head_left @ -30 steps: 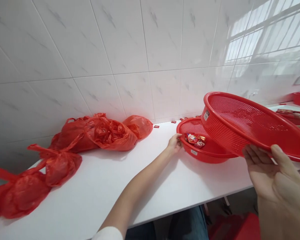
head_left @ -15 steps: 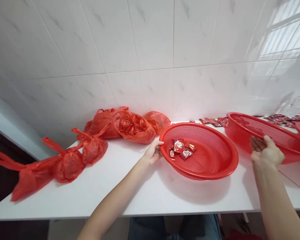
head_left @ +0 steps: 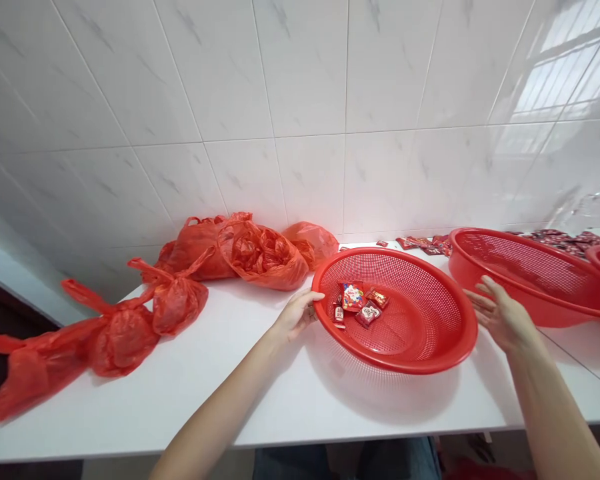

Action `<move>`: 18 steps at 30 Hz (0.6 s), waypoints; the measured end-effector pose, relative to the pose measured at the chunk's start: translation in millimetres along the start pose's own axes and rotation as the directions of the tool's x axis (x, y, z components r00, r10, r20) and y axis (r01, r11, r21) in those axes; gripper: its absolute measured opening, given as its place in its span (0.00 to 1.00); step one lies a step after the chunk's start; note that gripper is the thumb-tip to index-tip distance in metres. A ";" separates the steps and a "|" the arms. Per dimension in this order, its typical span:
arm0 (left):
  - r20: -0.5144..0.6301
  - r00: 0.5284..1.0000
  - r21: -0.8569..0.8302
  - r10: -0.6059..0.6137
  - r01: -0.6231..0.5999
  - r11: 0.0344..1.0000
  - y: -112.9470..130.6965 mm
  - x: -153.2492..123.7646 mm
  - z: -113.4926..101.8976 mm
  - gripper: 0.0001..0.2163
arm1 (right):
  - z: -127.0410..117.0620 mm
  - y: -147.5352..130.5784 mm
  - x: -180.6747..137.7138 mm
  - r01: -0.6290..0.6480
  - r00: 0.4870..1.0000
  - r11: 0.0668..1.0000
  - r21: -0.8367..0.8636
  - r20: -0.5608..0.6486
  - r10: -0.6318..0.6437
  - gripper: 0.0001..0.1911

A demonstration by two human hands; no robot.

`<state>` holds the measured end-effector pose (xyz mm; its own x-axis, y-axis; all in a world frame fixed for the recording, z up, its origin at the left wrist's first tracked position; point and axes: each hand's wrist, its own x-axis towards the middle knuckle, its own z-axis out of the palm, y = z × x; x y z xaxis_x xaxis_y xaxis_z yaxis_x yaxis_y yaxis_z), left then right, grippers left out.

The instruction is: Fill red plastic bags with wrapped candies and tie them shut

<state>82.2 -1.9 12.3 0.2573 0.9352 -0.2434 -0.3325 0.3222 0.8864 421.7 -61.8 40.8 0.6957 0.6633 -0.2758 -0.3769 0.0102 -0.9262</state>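
the left hand (head_left: 295, 315) is clamped on the rim of the basket (head_left: 413, 325) over the bench (head_left: 170, 393); the right hand (head_left: 503, 319), fingers apart, is just beside the opposite rim. likely light, stiff plastic, best held level by both sides, lest the packets (head_left: 369, 313) slide.

Dark blue denim trousers (head_left: 399, 460) are worn with slim forearms (head_left: 225, 403) uncovered, and what appears to be a small ring (head_left: 311, 311) sits on the left hand (head_left: 294, 316).
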 end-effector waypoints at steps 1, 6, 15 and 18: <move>-0.001 1.000 0.015 0.009 -0.009 1.000 -0.5 -0.8 -0.8 0.09 | -1.7 4.5 -5.4 0.010 0.999 0.997 -0.081 0.053 -0.005 0.07; -0.016 0.987 0.366 0.163 -0.146 0.919 -0.7 -4.6 -10.7 0.10 | -28.2 27.1 -34.0 0.166 0.984 0.912 -0.376 0.128 -0.126 0.26; -0.070 0.692 0.881 0.719 -0.295 0.369 70.7 20.8 -63.9 0.07 | -49.0 61.1 -60.9 0.063 0.795 0.947 -0.314 0.590 0.143 0.29; -0.047 0.695 0.950 0.718 -0.191 0.248 95.9 39.3 -75.3 0.12 | -30.9 65.4 -50.7 0.037 0.848 0.989 -0.142 0.528 0.044 0.25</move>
<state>-7.9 76.8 58.0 -0.1028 0.8879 0.4484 0.7302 -0.2387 0.6401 380.7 -117.9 -13.7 0.2503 0.9581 -0.1393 -0.2603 -0.0720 -0.9628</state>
